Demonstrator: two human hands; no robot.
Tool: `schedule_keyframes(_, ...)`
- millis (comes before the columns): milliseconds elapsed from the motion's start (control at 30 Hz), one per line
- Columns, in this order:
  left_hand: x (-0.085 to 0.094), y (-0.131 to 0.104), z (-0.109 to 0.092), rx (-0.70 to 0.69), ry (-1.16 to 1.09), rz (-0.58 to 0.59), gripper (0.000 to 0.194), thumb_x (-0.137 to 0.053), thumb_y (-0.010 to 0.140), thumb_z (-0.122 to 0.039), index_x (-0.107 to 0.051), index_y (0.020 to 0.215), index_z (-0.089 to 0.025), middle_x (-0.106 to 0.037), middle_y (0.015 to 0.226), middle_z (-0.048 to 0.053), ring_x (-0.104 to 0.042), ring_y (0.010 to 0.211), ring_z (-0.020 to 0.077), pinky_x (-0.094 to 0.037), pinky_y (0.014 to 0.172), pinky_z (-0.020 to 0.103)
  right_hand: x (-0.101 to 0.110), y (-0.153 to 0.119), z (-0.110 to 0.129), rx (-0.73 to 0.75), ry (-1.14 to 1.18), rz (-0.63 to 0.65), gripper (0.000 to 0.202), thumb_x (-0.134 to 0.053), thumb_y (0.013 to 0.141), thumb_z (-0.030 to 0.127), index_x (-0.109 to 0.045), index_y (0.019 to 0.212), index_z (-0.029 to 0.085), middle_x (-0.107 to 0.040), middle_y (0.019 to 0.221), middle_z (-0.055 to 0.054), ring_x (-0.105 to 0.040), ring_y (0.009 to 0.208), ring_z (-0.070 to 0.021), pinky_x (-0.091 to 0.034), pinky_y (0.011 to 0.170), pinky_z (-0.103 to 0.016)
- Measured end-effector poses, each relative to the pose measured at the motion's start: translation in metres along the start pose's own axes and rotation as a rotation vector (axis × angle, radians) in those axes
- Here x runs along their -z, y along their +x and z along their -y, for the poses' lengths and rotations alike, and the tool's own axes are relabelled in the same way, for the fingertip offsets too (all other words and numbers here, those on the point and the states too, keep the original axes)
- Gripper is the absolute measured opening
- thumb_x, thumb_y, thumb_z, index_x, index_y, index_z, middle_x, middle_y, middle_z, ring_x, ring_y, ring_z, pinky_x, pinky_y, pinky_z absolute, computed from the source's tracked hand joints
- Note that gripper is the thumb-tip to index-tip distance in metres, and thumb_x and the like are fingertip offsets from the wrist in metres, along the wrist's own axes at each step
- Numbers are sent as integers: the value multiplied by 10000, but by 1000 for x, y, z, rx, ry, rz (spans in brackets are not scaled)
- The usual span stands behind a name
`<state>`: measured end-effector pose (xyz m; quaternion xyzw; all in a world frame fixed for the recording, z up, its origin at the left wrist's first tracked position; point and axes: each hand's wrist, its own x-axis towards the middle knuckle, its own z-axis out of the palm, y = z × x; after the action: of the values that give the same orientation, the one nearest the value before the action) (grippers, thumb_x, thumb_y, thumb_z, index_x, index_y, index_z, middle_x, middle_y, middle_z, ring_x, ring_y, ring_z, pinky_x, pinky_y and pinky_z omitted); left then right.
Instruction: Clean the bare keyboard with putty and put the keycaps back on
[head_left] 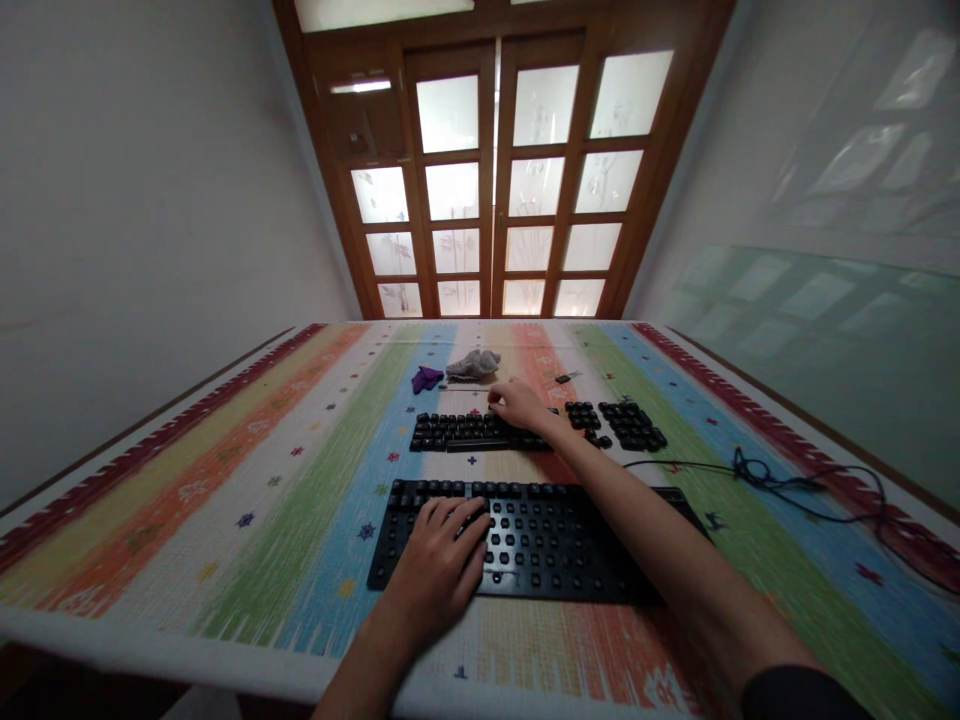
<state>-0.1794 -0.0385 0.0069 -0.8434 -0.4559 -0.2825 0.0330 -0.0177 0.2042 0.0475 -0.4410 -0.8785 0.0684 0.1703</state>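
A black keyboard base (pixel 547 550) lies near the table's front edge, with keycaps along its top row and bare switch posts below. My left hand (pixel 446 555) rests on its left part, fingers spread and touching the board. Beyond it, loose black keycaps (pixel 465 432) lie in rows, with more keycaps (pixel 634 425) grouped to the right. My right hand (pixel 517 403) is over the back of the loose rows, its thumb and fingertips pinched together; anything between them is too small to make out. My right forearm crosses above the keyboard base and hides part of it.
A grey cloth (pixel 474 365) and a purple cloth (pixel 427 379) lie at the back, near a thin stick. A small black tool (pixel 564 378) sits right of them. A black cable (pixel 787 485) coils on the right. The striped tablecloth (pixel 300 520) covers the table.
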Motion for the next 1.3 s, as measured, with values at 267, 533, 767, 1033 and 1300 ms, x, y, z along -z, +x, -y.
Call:
schedule_keyframes(267,-1,-1,0,-5,-4,-19,275,-508,972,-162,-642,1211,-179,-637,1306,116,-566,1166,286,-474,1012,558,23,-53,17,125,165,-74,112,-632,872,123,-714,939,159,-729,920,-52,-626,892,-183,-472,815,-296)
schedule_keyframes(533,-3,-2,4,-14,-19,-41,264,-512,981,-180,-652,1205,-189,-644,1307,104,-554,1183,291,-470,1015,543,19,-142,46,367,369,-127,103,-631,878,118,-677,954,169,-693,903,-58,-593,887,-194,-477,806,-321)
schedule_keyframes(767,-6,-3,6,-29,-18,-64,268,-517,986,-196,-655,1215,-182,-658,1293,99,-562,1157,285,-479,996,538,-5,-153,51,457,290,-178,123,-604,876,82,-665,955,154,-695,850,-77,-584,831,-210,-467,725,-313)
schedule_keyframes(1033,-7,-5,7,-29,-14,-69,257,-522,980,-187,-665,1194,-189,-660,1291,94,-555,1169,285,-477,997,540,-12,-153,53,444,239,-242,62,-625,894,113,-665,899,161,-685,793,-69,-574,797,-212,-451,696,-310)
schedule_keyframes(1300,-6,-4,7,-16,-31,-68,262,-525,977,-194,-676,1191,-200,-666,1280,95,-564,1158,279,-478,996,523,-13,-153,57,425,226,-238,71,-622,889,108,-670,875,158,-675,774,-65,-564,779,-202,-441,690,-302)
